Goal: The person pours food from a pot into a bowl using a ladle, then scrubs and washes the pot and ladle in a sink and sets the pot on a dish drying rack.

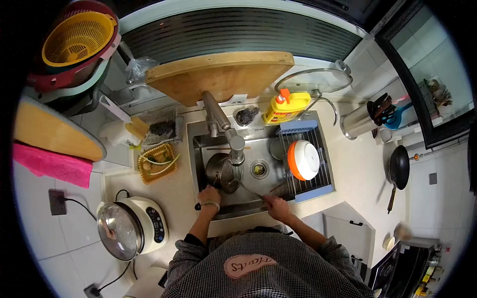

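Observation:
A metal pot sits tilted in the left part of the steel sink. My left hand is closed at the near side of the pot, around its handle; a dark handle end pokes out beside my wrist. My right hand is closed on a long thin-handled metal utensil, which slants up and left toward the pot under the faucet. The utensil's far end is partly hidden by the faucet and blurred, so its kind is unclear. Yellowish scraps lie in the drain.
An orange-and-white bowl lies on the drying rack over the sink's right side. Behind stand a yellow detergent bottle and a wooden cutting board. On the left are a vegetable basket and an electric cooker.

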Action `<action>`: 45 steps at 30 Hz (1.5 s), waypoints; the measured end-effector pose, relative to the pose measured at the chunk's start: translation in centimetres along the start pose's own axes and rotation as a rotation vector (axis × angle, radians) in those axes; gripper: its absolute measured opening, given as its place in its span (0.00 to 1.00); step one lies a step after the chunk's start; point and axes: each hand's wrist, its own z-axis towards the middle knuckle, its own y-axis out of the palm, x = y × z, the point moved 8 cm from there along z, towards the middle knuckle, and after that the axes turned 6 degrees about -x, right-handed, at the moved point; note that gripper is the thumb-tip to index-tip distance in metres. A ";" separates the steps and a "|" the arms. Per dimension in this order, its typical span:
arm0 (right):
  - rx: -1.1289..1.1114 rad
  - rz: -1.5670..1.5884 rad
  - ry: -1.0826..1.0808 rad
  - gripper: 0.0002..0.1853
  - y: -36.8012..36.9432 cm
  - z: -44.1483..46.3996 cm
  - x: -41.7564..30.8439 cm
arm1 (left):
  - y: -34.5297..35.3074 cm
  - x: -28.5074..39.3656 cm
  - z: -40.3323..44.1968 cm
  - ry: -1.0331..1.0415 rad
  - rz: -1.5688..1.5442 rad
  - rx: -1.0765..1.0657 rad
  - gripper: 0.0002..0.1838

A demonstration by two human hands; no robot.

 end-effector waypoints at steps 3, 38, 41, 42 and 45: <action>0.024 0.102 -0.034 0.14 0.8 1.0 -0.3 | 1.4 0.0 0.2 0.018 -0.028 0.035 0.16; -0.167 0.234 0.070 0.16 0.2 -0.8 -2.3 | 4.5 0.2 -0.3 -0.028 -0.313 -0.065 0.28; -0.176 0.387 0.126 0.17 0.9 -1.6 -0.7 | 3.9 0.3 -1.1 -0.034 -0.310 -0.059 0.27; -0.131 0.307 0.175 0.17 0.2 -1.6 -0.2 | 4.1 0.2 -1.0 -0.031 -0.299 -0.060 0.26; -0.021 0.211 0.187 0.16 -0.2 -1.2 0.2 | 4.5 0.8 -0.8 -0.020 -0.273 -0.064 0.25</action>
